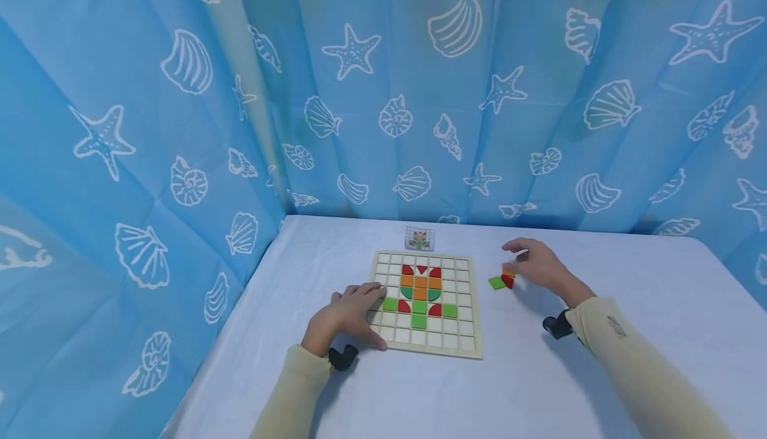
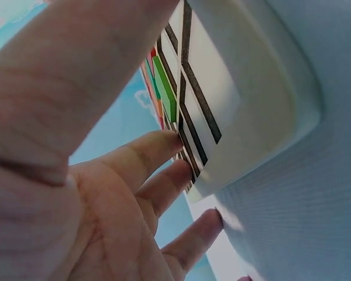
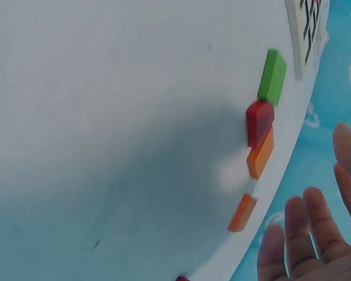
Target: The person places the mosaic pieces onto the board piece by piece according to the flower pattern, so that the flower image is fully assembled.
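A square grid board (image 1: 434, 349) lies flat on the table, with red, orange and green tiles forming a tulip shape in its middle. My left hand (image 1: 353, 312) rests at the board's left edge, fingers spread and thumb near the lower left corner. In the left wrist view, fingertips (image 2: 181, 170) touch the frame and squares. To the right of the board, my right hand (image 1: 537, 267) hovers over loose tiles, fingers loosely bent and holding nothing that shows. Below it lie a green tile (image 1: 497, 283), a red tile (image 1: 507, 282) and orange tiles (image 3: 261, 155), partly hidden in the head view.
Behind the board lies a small picture card (image 1: 419, 238) with a similar tulip pattern. A white cloth (image 1: 419, 399) covers the table. Blue curtains (image 1: 383, 92) with shells and starfish hang along the back and left. A bit of red (image 3: 182, 278) shows at the right wrist view's bottom edge.
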{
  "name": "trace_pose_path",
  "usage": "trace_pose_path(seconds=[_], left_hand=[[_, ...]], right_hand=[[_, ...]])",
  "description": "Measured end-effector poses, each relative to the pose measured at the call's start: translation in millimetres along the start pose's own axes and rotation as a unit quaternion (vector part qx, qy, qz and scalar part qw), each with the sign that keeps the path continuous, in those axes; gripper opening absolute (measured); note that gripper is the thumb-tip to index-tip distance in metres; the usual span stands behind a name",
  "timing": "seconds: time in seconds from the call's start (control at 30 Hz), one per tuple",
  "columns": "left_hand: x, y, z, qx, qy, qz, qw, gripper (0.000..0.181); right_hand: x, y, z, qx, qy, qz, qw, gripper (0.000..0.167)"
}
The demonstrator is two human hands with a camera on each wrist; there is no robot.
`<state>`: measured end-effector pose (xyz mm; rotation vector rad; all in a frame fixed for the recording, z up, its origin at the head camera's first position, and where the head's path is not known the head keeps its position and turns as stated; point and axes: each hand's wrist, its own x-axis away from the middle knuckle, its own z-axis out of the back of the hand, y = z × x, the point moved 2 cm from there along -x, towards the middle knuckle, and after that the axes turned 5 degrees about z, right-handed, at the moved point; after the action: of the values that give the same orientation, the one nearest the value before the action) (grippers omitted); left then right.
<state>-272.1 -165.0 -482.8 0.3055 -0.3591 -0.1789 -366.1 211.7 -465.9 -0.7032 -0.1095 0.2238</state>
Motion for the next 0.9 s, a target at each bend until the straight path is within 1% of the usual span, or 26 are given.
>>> trace_pose_path(seconds=[0.07,0.23,0.33,0.43,0.67,0.8,0.9], left_hand=[[0.9,0.3,1.1,0.0,0.0,0.001,1.0,0.104],[1.2,1.6,0.6,0.002,-0.004,-0.009,0.9999,0.104],[1.4,1.3,-0.4,0.001,-0.005,-0.006,1.0,0.105],[1.7,1.5,0.7,0.001,-0.002,-0.004,1.0,0.105],[1.8,1.3,2.8,-0.002,-0.001,0.001,1.0,0.104],[1.7,2.0,2.6,0.001,-0.001,0.002,1.0,0.104],[1.6,2.4,2.5,0.005,-0.002,0.002,1.0,0.104]], right_hand=[[-2.6,4.8,1.4,0.001,0.007,-0.006,1.0,0.049],[-6.0,20.0,3.2,0.008,0.019,-0.029,0.9994,0.053],[-6.5,27.1,2.2,0.012,0.025,-0.034,0.999,0.055],[-6.1,30.8,2.2,0.017,0.028,-0.039,0.9987,0.053],[-6.9,42.8,-2.5,-0.028,0.016,-0.102,0.9942,0.049],[-7.3,46.3,-4.0,-0.028,0.025,-0.107,0.9936,0.043],[-8.1,46.8,-4.0,-0.029,0.022,-0.113,0.9929,0.042]])
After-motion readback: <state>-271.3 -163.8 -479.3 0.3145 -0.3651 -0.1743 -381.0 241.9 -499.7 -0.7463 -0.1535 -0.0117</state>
